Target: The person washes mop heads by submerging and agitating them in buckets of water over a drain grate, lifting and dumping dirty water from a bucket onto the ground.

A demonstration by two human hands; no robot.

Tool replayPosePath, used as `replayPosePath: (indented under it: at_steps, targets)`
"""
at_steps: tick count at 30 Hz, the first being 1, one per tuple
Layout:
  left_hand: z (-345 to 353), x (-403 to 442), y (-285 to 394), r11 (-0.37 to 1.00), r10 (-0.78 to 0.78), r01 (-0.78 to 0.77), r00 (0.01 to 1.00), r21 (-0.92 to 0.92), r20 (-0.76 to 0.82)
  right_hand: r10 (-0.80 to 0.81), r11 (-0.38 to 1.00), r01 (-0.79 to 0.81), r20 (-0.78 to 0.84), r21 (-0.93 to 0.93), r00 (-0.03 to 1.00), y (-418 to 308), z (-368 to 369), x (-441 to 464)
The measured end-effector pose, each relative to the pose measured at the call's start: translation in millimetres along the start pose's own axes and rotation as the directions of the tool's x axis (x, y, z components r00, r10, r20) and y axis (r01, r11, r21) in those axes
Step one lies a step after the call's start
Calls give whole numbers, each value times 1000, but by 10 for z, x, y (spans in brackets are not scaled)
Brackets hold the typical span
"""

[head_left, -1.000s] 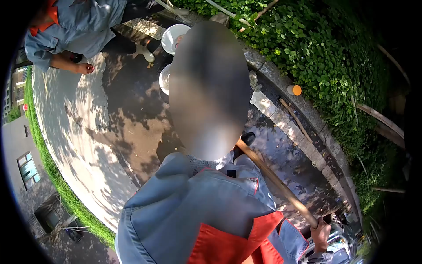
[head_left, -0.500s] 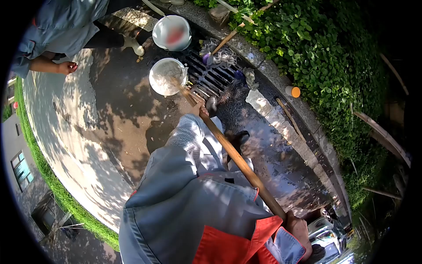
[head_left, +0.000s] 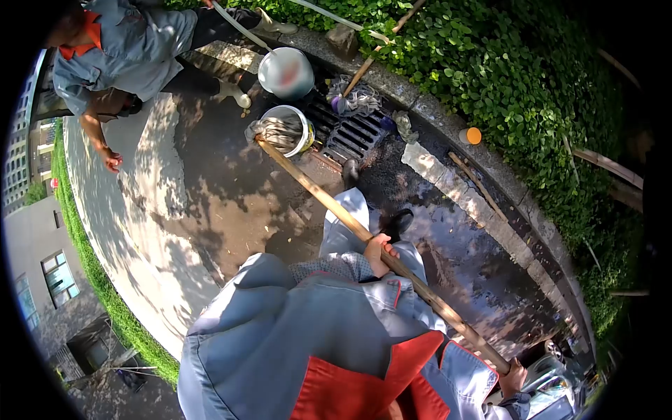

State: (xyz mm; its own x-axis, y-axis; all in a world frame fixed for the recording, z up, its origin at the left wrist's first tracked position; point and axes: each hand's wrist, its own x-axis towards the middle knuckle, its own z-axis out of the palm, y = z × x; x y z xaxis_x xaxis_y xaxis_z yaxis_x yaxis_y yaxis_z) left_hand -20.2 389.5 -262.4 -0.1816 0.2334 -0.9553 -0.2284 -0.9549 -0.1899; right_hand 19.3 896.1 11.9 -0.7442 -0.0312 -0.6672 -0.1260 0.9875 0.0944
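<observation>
A long wooden mop handle [head_left: 329, 201] runs diagonally across my front. My left hand [head_left: 380, 253] is wrapped round its middle, while my right hand [head_left: 514, 378] closes on its end at the lower right. At the far end, the wet grey mop head [head_left: 278, 131] sits at the mouth of a white bucket [head_left: 306, 133], with some strands hanging over the rim. This bucket leans toward the left, and its inside is mostly hidden by the strands.
Behind stands a second pail [head_left: 285, 73] with something red inside. Another mop [head_left: 360, 98] lies by the drain grate [head_left: 350, 136]. A co-worker [head_left: 140, 49] holds a hose at upper left. An orange-lidded container [head_left: 470, 136] sits on the kerb beside bushes [head_left: 490, 77]; the pavement is wet.
The mop head has come up out of the bucket's water to its left rim, and the bucket now tilts. Both my hands have shifted rightward, the left one nearer my body.
</observation>
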Motion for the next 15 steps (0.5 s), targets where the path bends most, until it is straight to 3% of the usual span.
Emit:
replayPosePath:
  at_steps: [4,6,9,10,12,13,15]
  targets:
    - [27,89,85,998,59,-57,994,-25,96,-35,998,36,13,-43,999,-14,-160,69]
    - [66,289,292,996,90,-90,996,-24,-18,-56,996,58,35,-67,998,-208,-329,120]
    - [110,652,822,982,166,-170,985,-82,-57,-1,999,7,105,-53,995,-1283,-1003,406]
    - [39,892,1052,982,159,-165,985,-93,-68,-74,988,84,81,-129,994,-1469,-1040,500]
    - [-92,1268,1600,979,200,-198,979,45,-42,-24,992,45,167,-117,986,-2175,-1379,740]
    - [-205,1466,1901,941,288,-292,957,171,48,-50,991,75,217,-110,975,-2588,-1577,867]
    - [-353,1939,2525,948,276,-287,956,133,97,-44,990,83,312,-115,949,-3246,-1854,1119]
